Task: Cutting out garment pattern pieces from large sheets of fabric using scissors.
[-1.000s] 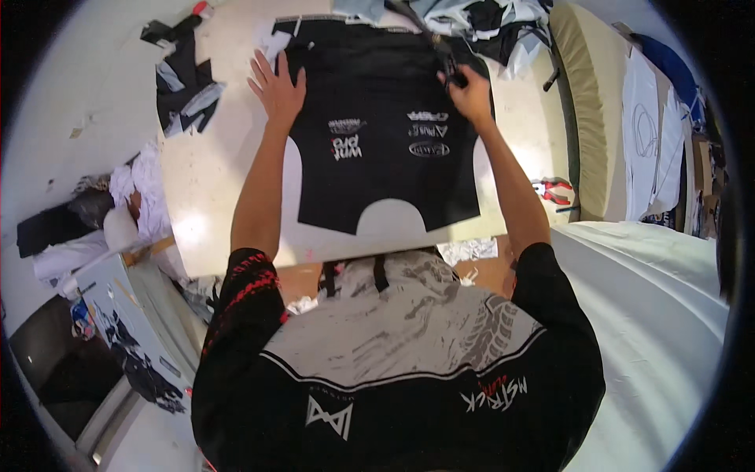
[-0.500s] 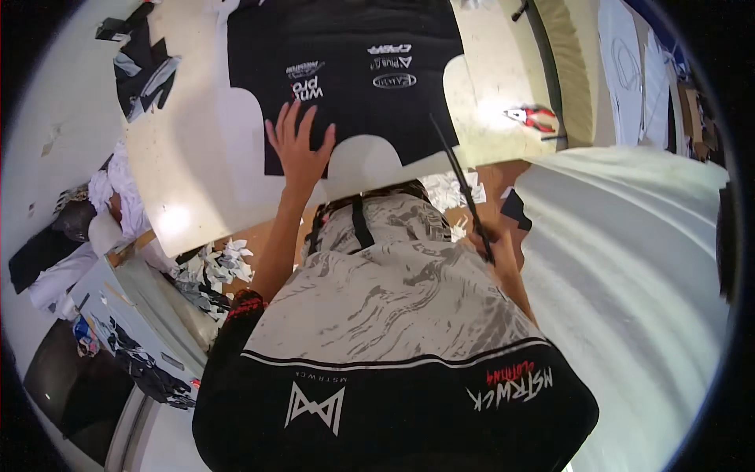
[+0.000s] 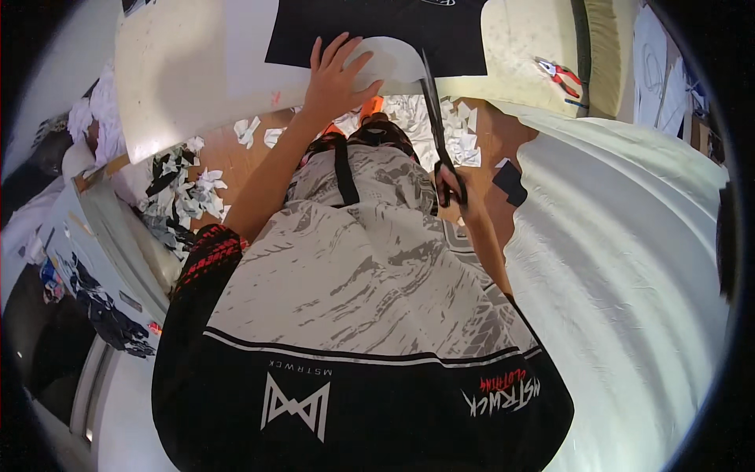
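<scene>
A black fabric panel [image 3: 370, 17] with a rounded neck cut-out lies on the pale table [image 3: 177, 90] at the top of the view. My left hand [image 3: 338, 81], fingers spread, rests palm down at the panel's near edge, partly over the white curve. Long dark scissors [image 3: 435, 118] are gripped in my right hand [image 3: 451, 189], fingers wrapped round the handles. Their blades point up and away, with the tips beside the right side of the neck curve. Whether the tips touch the fabric, I cannot tell.
Red-handled pliers [image 3: 561, 75] lie on the table's right part, near a yellowish padded roll [image 3: 604, 55]. White fabric [image 3: 613, 267] drapes down on the right. Pale scraps [image 3: 464, 138] litter the brown floor below the table. A light cabinet [image 3: 98, 252] stands at left.
My right hand has brought the scissors up and forward, tips now at the neck curve. My left hand has shifted to the panel's near edge. The table sits higher in view.
</scene>
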A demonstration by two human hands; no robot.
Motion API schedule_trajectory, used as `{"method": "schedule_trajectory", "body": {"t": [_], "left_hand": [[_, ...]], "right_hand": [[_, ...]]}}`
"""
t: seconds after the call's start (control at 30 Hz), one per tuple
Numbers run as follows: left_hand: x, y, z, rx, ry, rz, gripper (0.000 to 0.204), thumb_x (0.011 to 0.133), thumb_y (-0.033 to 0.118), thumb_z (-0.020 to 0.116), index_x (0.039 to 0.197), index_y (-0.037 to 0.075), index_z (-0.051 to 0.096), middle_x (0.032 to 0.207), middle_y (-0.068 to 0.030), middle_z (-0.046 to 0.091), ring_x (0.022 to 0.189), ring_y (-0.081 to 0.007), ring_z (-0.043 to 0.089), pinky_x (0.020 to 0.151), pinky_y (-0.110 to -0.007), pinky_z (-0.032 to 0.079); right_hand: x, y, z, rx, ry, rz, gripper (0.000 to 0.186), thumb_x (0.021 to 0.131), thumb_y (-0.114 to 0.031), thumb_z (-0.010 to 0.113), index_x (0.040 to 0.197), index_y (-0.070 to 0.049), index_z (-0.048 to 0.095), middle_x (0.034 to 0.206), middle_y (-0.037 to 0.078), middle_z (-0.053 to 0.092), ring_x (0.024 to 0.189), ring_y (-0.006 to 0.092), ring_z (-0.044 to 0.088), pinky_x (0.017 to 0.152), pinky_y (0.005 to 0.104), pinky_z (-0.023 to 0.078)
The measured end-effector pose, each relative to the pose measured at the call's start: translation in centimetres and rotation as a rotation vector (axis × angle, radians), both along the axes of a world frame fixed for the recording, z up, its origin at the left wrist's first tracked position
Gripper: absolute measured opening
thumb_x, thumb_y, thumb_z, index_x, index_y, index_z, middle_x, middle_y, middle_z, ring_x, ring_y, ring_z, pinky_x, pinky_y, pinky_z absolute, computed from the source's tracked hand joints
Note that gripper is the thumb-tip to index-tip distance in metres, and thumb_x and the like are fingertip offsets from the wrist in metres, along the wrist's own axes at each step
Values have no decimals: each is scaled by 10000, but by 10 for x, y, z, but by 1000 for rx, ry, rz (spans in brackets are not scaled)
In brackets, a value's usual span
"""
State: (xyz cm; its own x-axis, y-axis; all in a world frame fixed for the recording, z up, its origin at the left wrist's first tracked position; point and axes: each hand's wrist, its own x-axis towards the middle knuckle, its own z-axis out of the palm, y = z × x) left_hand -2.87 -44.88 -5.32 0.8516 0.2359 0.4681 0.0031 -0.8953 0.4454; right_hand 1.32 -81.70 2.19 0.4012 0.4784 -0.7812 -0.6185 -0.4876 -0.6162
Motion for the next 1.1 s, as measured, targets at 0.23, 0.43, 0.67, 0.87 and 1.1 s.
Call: {"method": "schedule_trajectory", "body": {"t": [0.23, 0.43, 0.67, 0.87, 1.1], "left_hand": [[-8, -14, -3, 1, 31, 8, 544, 863, 469, 840, 1270, 125, 731, 1465, -100, 608, 1458, -321, 488, 1261, -626, 260], [-12, -8, -2, 22, 49, 13, 496, 911, 456, 808, 1268, 119, 732, 1461, -107, 611, 1445, -327, 501, 1246, -634, 285], [-9, -12, -11, 46, 43, 29, 440, 951, 436, 779, 1253, 118, 734, 1470, -110, 605, 1443, -337, 502, 1228, -653, 302], [-5, -10, -13, 37, 39, 40, 440, 945, 431, 786, 1255, 124, 733, 1473, -105, 600, 1438, -326, 506, 1225, -649, 310], [-4, -9, -16, 52, 81, 46, 443, 949, 410, 804, 1289, 137, 725, 1500, -101, 594, 1455, -316, 507, 1239, -615, 315]], "right_hand": [[9, 9, -7, 43, 9, 1, 457, 1038, -508, 653, 851, -92, 617, 711, 10, 607, 619, 99, 568, 575, 259, 382], [16, 6, -15, 117, 16, 2, 433, 1063, -476, 612, 845, -103, 605, 688, -10, 599, 593, 77, 570, 541, 236, 364], [24, -4, -21, 36, -8, 114, 469, 1086, -507, 595, 868, -93, 626, 754, 24, 617, 638, 134, 591, 623, 289, 438], [25, 11, -14, -27, -31, 106, 473, 1041, -534, 649, 842, -106, 617, 692, 12, 618, 582, 97, 574, 549, 247, 374], [23, 19, -5, -108, -75, 73, 488, 988, -515, 739, 753, -110, 600, 603, -4, 574, 516, 75, 534, 504, 241, 339]]}}
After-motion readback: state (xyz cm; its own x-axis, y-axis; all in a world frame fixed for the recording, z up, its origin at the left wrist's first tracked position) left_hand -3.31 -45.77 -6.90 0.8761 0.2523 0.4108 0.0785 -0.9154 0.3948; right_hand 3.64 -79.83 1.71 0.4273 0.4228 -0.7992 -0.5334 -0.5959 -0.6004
